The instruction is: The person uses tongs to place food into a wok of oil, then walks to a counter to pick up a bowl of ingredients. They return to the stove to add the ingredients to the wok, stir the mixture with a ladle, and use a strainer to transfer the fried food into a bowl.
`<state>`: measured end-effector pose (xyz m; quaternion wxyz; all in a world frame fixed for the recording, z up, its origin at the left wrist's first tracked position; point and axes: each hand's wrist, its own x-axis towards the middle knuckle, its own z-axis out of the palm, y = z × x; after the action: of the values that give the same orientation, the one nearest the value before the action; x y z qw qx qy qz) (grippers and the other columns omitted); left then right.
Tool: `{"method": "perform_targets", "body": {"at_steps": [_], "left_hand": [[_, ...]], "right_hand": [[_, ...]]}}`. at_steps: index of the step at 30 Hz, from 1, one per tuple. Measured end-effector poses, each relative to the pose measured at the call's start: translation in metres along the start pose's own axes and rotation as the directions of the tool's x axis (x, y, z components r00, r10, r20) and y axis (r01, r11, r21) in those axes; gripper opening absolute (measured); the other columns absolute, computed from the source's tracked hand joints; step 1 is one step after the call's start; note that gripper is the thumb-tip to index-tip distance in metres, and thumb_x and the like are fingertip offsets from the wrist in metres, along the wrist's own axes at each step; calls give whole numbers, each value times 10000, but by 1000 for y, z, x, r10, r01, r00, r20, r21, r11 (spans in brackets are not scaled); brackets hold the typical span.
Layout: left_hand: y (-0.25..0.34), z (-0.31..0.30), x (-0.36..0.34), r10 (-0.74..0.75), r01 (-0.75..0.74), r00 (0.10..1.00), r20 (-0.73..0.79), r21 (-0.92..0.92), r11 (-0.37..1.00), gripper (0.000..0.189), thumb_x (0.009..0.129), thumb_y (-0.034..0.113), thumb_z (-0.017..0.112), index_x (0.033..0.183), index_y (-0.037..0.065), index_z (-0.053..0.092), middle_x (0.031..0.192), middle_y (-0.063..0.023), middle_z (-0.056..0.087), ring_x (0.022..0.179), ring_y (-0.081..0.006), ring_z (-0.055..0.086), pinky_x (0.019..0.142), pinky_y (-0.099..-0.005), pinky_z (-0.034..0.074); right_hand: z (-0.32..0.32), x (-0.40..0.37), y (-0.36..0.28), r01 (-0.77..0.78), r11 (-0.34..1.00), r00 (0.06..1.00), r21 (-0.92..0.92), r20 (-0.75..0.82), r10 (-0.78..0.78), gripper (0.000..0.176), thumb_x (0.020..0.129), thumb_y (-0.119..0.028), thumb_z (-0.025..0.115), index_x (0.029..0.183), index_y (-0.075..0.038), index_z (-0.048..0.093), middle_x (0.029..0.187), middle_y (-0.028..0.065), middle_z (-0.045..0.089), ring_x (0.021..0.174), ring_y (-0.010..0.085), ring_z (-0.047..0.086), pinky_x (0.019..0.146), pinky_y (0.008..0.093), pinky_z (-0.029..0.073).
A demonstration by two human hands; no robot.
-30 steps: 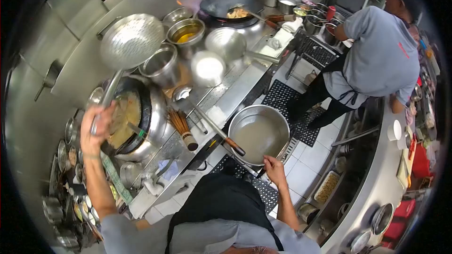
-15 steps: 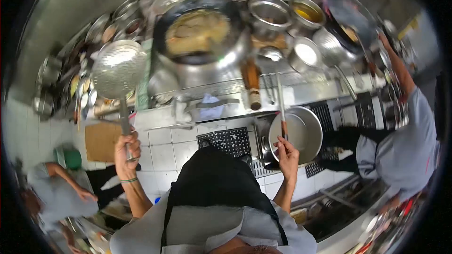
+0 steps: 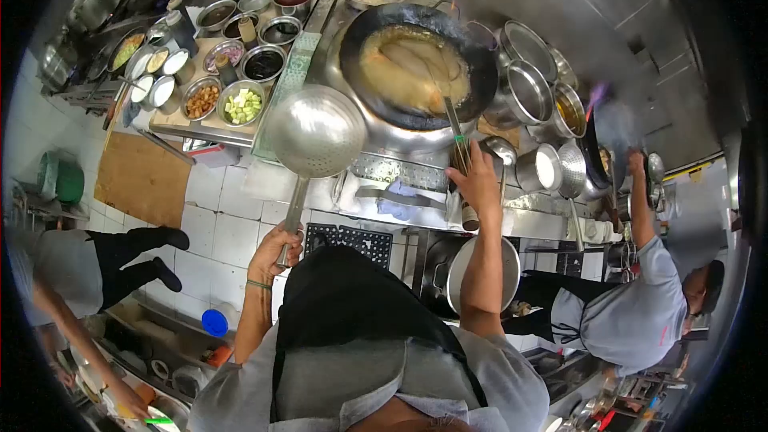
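Note:
My left hand (image 3: 278,250) is wrapped round the handle of a perforated skimmer (image 3: 316,130). Its round bowl hangs before the counter, beside the wok. Over the counter's front edge, my right hand (image 3: 482,184) has thumb and fingers at the handle end of a long metal utensil with a green band (image 3: 452,118). The utensil's far end dips into the brownish liquid of a black wok (image 3: 352,48), where pale long shapes lie. Partly hidden behind that hand stands a brown wooden-handled tool (image 3: 470,218). A ladle (image 3: 500,146) rests just to its right.
Bowls of diced green (image 3: 241,104) and browned pieces (image 3: 201,101) stand left with several other containers. Metal pots (image 3: 528,90) sit right of the wok. A deep pot (image 3: 512,260) is below my right arm. One person (image 3: 632,304) works at right, another (image 3: 68,268) at left.
My view has turned left. My right hand has let go of the ladle and moved forward to the green-banded utensil in the wok. The skimmer stays in my left hand.

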<state>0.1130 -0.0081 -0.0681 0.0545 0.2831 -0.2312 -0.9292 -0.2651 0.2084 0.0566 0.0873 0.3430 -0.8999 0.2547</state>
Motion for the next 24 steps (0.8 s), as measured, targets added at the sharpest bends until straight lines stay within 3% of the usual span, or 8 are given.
{"method": "perform_targets", "body": {"at_steps": [7, 11, 14, 17, 20, 22, 23, 24], "left_hand": [[2, -46, 31, -53, 66, 985, 165, -76, 995, 309, 941, 213, 592, 1190, 44, 522, 758, -52, 519, 525, -132, 502, 420, -285, 480], [13, -41, 25, -55, 63, 984, 170, -42, 997, 579, 993, 498, 464, 1311, 15, 474, 893, -107, 583, 687, -204, 617, 635, -386, 589], [9, -73, 31, -107, 109, 983, 150, 0, 994, 649, 998, 549, 415, 1349, 5, 450, 1051, -170, 623, 816, -258, 676, 775, -454, 582], [-49, -190, 68, -69, 101, 948, -310, 90, 991, 588, 992, 487, 480, 1308, -8, 466, 1052, -179, 632, 790, -262, 672, 712, -435, 585], [-125, -340, 63, 281, 130, 863, -420, 721, 681, 365, 928, 347, 589, 1083, 17, 596, 962, -157, 661, 767, -274, 667, 599, -415, 556], [-139, -364, 29, 263, 198, 948, -177, 979, -56, 239, 867, 296, 648, 917, 62, 648, 868, -133, 662, 711, -261, 659, 567, -408, 531], [-144, -373, 11, 248, 153, 967, -51, 899, -411, 185, 836, 270, 677, 833, 85, 675, 821, -121, 662, 683, -254, 655, 551, -405, 518], [-146, -377, -11, 208, 130, 978, -16, 828, -546, 183, 837, 268, 675, 832, 85, 673, 817, -120, 659, 681, -254, 654, 550, -406, 517]], "right_hand": [[34, 14, 14, -32, 999, 998, 42, -43, 33, 490, 824, -94, 704, 1293, -38, 575, 1011, 255, 668, 914, 411, 657, 778, 449, 516], [18, 10, 8, -231, 923, 969, 308, -10, 245, 435, 898, -125, 660, 1293, 28, 565, 1080, 208, 681, 978, 262, 664, 848, 362, 507], [10, 7, 0, -162, 950, 961, 269, -176, 214, 386, 923, -110, 620, 1283, 19, 570, 932, 209, 674, 786, 298, 649, 726, 383, 504], [20, -1, 11, -50, 928, 955, 370, -254, 152, 247, 971, -96, 546, 1177, 35, 587, 772, 92, 597, 656, 185, 553, 610, 330, 466], [-3, -7, -31, -248, 795, 940, 554, -61, 336, 121, 990, -63, 472, 1009, 0, 573, 685, -16, 474, 591, 66, 445, 507, 244, 369], [3, -7, -20, -329, 736, 916, 592, 8, 402, 138, 990, -64, 466, 1034, 1, 580, 679, -17, 475, 585, 68, 445, 503, 244, 366], [6, -8, -16, -366, 703, 900, 610, 41, 433, 148, 989, -65, 463, 1046, 1, 583, 676, -17, 475, 583, 69, 445, 502, 244, 365], [6, -9, -18, -382, 659, 884, 648, 49, 465, 183, 979, -77, 486, 1087, 23, 595, 680, 10, 507, 598, 91, 472, 528, 271, 403]]}}
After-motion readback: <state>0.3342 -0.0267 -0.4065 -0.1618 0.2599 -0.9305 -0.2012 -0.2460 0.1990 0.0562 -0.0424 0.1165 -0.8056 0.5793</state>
